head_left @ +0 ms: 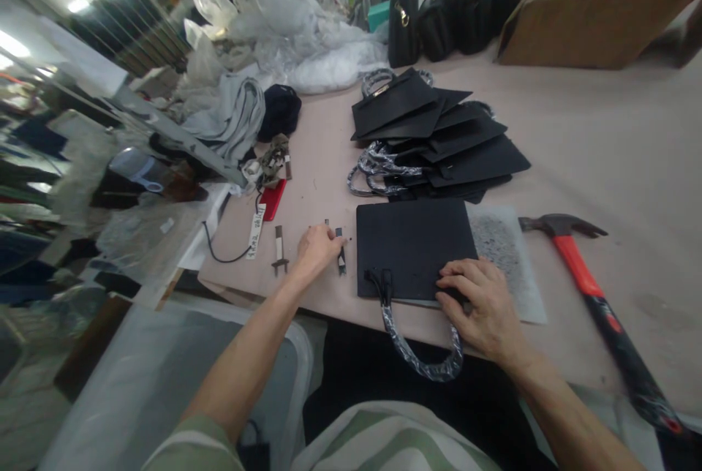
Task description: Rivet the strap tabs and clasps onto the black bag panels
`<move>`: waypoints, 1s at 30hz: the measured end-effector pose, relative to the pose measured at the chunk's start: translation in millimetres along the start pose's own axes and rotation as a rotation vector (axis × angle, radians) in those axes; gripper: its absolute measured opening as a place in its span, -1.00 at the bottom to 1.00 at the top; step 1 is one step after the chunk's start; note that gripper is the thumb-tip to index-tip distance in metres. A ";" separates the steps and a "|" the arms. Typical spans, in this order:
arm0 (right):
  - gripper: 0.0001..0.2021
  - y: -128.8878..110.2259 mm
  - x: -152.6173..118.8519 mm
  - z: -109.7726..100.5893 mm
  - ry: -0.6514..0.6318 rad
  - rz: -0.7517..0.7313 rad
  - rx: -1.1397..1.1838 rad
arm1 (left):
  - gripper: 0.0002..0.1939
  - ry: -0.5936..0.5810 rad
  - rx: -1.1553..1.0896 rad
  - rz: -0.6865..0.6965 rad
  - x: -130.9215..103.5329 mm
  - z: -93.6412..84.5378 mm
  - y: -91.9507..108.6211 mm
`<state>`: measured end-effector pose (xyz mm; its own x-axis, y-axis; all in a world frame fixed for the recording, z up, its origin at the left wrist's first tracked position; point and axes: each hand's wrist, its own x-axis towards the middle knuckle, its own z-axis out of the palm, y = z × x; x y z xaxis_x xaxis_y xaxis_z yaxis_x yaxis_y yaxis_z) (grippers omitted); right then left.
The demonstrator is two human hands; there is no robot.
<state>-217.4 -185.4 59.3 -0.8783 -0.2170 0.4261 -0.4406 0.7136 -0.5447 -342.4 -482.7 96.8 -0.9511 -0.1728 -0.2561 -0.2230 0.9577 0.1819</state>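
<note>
A black flat panel [414, 240] lies at the table's front edge, its plastic-wrapped handle [420, 365] hanging over the edge. My right hand [480, 303] rests on the panel's lower right corner, fingers bent and pressed together near the handle's end; what they hold, if anything, is hidden. Left of the panel, my left hand [319, 248] is closed, thumb and fingertips at the top of a small dark metal tool [341, 255]. A similar tool with a pale middle [279, 248] lies further left. Under the panel's right side shows a speckled grey slab [499, 248].
A hammer [586, 281] with a red and black handle lies at the right. Behind the panel is a pile of black panels [439, 134] with wrapped handles. Black bags [403, 25], a cardboard box [586, 25], plastic wrap [323, 54] and a red object [273, 200] stand or lie around.
</note>
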 end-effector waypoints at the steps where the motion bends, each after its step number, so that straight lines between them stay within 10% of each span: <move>1: -0.93 0.2 0.0 0.4 0.006 -0.004 -0.001 | -0.76 -0.055 0.010 -0.002 -4.4 0.1 3.1; 13: -0.98 -3.4 -2.0 -0.7 -0.006 0.011 0.002 | -0.88 -0.074 0.066 -0.006 -12.5 13.6 13.5; 25: -0.97 -4.3 -3.0 -1.2 -0.015 0.045 0.018 | -0.68 -0.358 -1.232 -0.128 -41.7 14.1 -8.8; 30: -0.98 -3.9 -2.6 -0.6 -0.011 0.031 0.009 | -0.48 -0.190 -1.423 0.102 -58.2 23.0 7.9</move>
<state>-213.3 -187.2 60.8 -0.8937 -0.2022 0.4006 -0.4145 0.7138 -0.5645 -283.9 -459.8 91.4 -0.9586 0.0231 -0.2840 -0.2849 -0.0951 0.9538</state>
